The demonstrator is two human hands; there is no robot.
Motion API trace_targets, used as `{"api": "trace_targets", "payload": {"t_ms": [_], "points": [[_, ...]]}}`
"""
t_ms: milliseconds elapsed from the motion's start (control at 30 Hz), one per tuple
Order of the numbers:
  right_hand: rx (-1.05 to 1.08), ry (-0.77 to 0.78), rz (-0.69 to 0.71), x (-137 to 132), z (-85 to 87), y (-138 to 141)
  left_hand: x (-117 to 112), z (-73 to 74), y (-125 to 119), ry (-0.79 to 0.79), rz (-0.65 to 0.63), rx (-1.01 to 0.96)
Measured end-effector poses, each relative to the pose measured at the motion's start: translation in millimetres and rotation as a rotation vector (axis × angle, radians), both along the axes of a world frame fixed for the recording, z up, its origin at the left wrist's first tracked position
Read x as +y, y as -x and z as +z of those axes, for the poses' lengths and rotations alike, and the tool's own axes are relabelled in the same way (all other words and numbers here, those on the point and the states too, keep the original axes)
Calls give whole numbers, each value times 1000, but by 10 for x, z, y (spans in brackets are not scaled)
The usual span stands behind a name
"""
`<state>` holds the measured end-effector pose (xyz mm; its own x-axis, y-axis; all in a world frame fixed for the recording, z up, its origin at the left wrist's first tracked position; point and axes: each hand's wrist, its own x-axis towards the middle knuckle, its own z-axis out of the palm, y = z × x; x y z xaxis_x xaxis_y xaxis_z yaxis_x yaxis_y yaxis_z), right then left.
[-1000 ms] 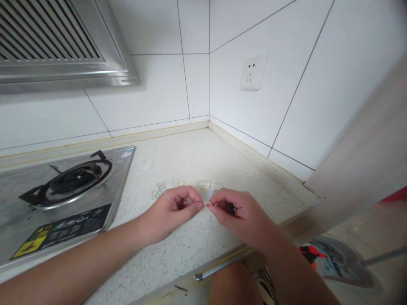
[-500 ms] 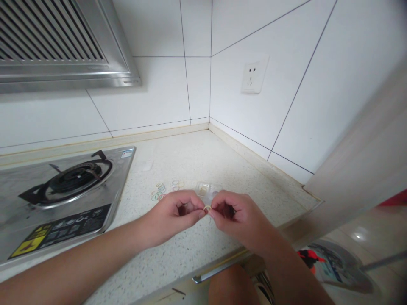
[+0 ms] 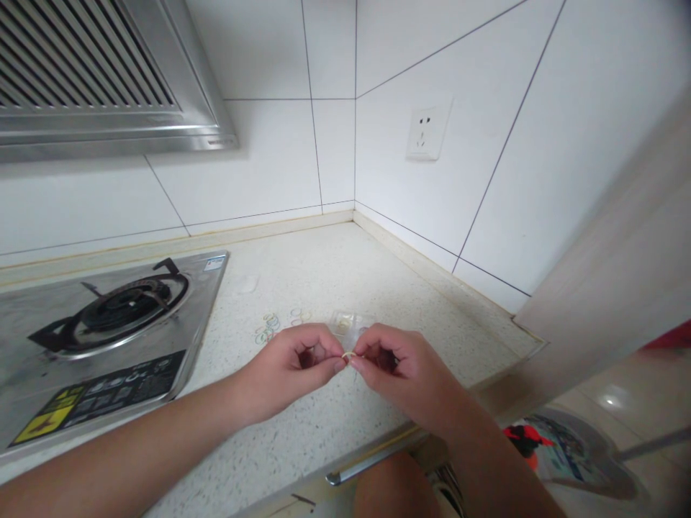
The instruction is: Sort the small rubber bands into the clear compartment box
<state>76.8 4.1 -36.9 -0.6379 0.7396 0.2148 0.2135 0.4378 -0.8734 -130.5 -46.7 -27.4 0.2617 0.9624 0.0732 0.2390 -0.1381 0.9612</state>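
My left hand (image 3: 294, 370) and my right hand (image 3: 404, 370) meet above the counter, with thumb and fingers pinched. Between their fingertips is a small pale yellow rubber band (image 3: 348, 354), one side in each pinch, with its upper arc showing. Beyond my left hand, several thin coloured rubber bands (image 3: 266, 329) lie loose in a cluster. A few more bands (image 3: 300, 315) sit just right of them, partly hidden by my knuckles. Behind the fingertips is a clear plastic box (image 3: 353, 320) with compartments and something yellowish inside; my hands cover its near part.
The speckled counter (image 3: 302, 259) runs to a tiled corner. At left stands a gas stove (image 3: 134, 302) under a metal range hood (image 3: 119, 129). A socket (image 3: 426, 133) is on the right wall. A drawer handle (image 3: 361, 466) projects below the counter's front edge.
The band between my fingertips looks flatter and slightly more stretched than before. Both hands keep their pinch. The whole view has shifted slightly.
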Motion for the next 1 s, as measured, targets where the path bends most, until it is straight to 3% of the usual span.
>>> {"api": "trace_targets", "payload": {"t_ms": [1000], "points": [[28, 5, -13, 3, -15, 5, -13, 37, -12, -3, 34, -15]]}}
